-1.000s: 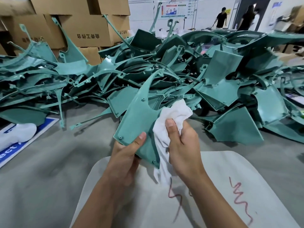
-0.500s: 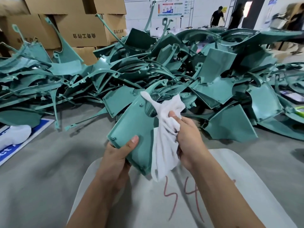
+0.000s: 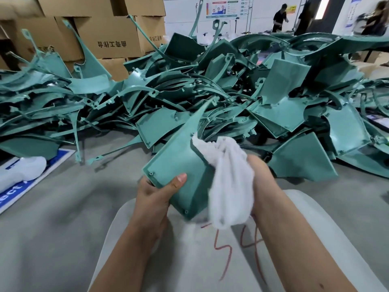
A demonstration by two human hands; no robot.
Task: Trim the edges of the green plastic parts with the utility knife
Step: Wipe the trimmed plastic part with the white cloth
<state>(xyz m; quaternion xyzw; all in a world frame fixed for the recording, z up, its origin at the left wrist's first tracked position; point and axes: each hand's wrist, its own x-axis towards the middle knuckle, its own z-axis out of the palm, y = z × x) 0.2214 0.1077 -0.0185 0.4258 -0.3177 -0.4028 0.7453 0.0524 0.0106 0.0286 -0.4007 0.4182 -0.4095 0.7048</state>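
We see the left hand (image 3: 156,193) gripping one green part (image 3: 181,165), the right hand (image 3: 260,175) clutching a white cloth (image 3: 229,186), no knife visible, and a big pile (image 3: 210,91) seemingly left to trim.

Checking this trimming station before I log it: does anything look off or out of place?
Yes. No utility knife shows; the right hand grips a white cloth against the green part that the left hand holds. The other green parts lie in a loose tangled heap, not stacked.
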